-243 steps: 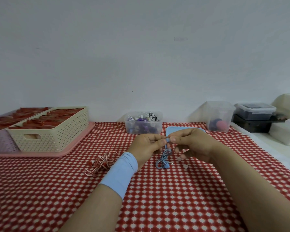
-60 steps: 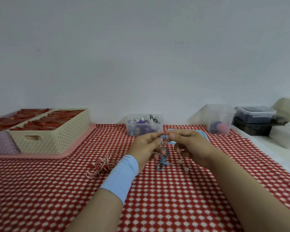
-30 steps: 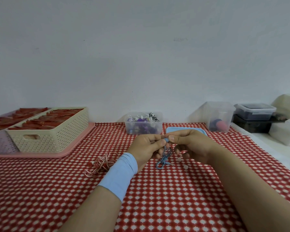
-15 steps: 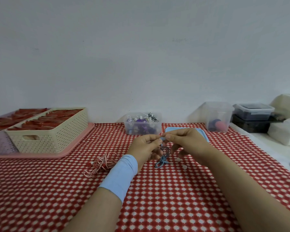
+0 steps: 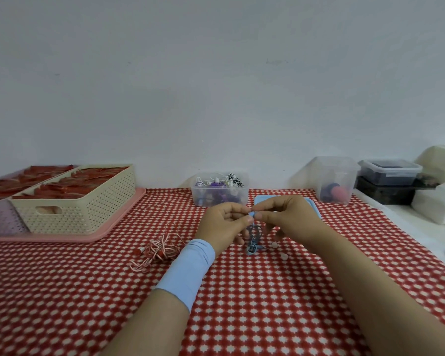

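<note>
A blue earphone cable (image 5: pixel 253 236) hangs in loops between my hands over the red checked tablecloth (image 5: pixel 242 291). My left hand (image 5: pixel 224 222), with a light blue wristband, pinches the cable's top end between thumb and forefinger. My right hand (image 5: pixel 285 218) pinches the same small blue end from the other side, fingertips almost meeting. The cable's lower tangle touches the cloth. Two small white earbud tips (image 5: pixel 275 244) lie on the cloth just under my right hand.
A tangled red-and-white earphone cable (image 5: pixel 157 249) lies left of my left wrist. A cream basket (image 5: pixel 82 209) on a pink tray (image 5: pixel 62 237) stands far left. A clear tub of earphones (image 5: pixel 220 199), a blue lid (image 5: pixel 262 200), another clear tub (image 5: pixel 334 181) and dark boxes (image 5: pixel 388 181) line the back.
Both hands keep pinching the blue cable's top end with only slight shifts; the hanging loops look wound a little tighter than eight seconds ago.
</note>
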`<state>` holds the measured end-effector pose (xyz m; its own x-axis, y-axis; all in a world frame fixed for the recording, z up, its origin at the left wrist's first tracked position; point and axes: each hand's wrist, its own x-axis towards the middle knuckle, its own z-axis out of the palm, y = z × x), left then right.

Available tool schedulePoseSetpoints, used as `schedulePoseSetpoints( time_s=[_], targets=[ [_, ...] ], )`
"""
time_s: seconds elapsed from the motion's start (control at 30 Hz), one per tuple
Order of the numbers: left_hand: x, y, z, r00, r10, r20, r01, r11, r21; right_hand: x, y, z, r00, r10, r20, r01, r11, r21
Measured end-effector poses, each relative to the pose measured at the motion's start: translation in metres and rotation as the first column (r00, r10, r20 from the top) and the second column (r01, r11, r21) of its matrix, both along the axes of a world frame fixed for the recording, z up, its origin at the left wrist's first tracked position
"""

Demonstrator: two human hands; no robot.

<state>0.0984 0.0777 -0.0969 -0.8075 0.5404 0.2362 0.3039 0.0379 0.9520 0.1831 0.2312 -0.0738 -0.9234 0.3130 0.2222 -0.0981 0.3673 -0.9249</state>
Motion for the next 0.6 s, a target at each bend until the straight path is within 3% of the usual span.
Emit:
schedulePoseSetpoints(
  time_s=[0.6],
  targets=[
    [0.003, -0.005, 0.008, 0.987, -0.149, 0.052, 0.149, 0.989, 0.006, 0.000, 0.010, 0.001, 0.955, 0.212, 0.208, -0.110, 0.903, -0.416]
  ],
)
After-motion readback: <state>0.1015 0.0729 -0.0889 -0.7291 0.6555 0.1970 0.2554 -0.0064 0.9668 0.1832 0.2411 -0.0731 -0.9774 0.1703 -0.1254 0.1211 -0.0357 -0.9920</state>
